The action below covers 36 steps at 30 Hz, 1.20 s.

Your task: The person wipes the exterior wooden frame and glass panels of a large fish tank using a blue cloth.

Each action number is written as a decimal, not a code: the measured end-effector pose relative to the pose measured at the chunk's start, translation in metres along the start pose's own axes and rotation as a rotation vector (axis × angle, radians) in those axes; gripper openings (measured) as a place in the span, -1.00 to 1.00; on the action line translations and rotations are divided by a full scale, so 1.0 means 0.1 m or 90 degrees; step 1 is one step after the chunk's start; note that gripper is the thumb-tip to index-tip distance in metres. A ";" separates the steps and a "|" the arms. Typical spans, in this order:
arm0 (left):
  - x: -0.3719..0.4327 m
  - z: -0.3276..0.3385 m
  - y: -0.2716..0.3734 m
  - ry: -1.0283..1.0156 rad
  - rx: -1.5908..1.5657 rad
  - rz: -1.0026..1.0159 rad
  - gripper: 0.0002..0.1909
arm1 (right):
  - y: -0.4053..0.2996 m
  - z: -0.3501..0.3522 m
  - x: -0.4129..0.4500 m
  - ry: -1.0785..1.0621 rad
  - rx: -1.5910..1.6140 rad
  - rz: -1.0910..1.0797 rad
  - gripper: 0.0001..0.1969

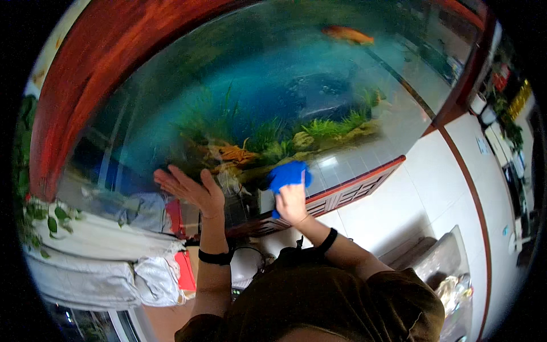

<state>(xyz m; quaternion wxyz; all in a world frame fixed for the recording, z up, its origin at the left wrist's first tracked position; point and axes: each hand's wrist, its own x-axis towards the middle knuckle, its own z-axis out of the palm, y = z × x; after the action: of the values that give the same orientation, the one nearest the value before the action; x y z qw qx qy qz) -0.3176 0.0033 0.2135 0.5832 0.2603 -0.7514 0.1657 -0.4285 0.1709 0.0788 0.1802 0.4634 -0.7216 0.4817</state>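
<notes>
A large glass aquarium [256,94] with a dark red wooden frame [94,55] fills the upper part of the view. Behind its front pane an orange fish [348,35] floats near the top right, above green plants [324,127] and rockwork. My right hand [292,203] grips a bunched blue cloth [290,175] at the lower part of the glass. To its left, my left hand [192,190] is raised with fingers spread, close to the pane and holding nothing. Whether its fingers touch the glass I cannot tell. A black band circles each wrist.
Below the tank runs a red-edged wooden cabinet panel [354,184]. White fabric [89,260] and a leafy vine [52,222] are at the left, near a red item [184,270]. On the white tiled floor [406,196], a low table [453,273] bearing plastic-wrapped things stands at lower right.
</notes>
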 end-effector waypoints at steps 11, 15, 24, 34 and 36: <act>-0.59 -0.72 0.38 -0.317 -0.343 -0.244 -0.52 | -0.45 -0.20 1.03 -0.024 -0.138 -0.330 -0.65; -0.79 -0.89 0.09 -0.341 -0.408 -0.268 -0.64 | 0.25 0.50 0.02 -0.398 -0.023 -0.400 -0.56; -1.11 -1.45 -0.56 -0.326 -0.422 -0.480 -0.71 | -0.69 0.60 0.64 -0.078 -0.099 -0.393 -0.80; -1.17 -1.56 -1.03 -0.267 -0.462 -0.492 -0.78 | -1.02 1.57 0.12 -0.353 0.016 -0.520 -0.58; -1.20 -1.65 -1.14 -0.262 -0.441 -0.496 -0.79 | -0.90 1.72 -0.12 -0.643 0.178 -0.185 -0.62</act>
<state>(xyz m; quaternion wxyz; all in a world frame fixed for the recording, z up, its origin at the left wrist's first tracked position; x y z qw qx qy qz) -0.0984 0.0258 0.1354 0.4942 0.3393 -0.7083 -0.3728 -0.3143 0.0183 0.0371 -0.1875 0.7519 -0.5758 0.2605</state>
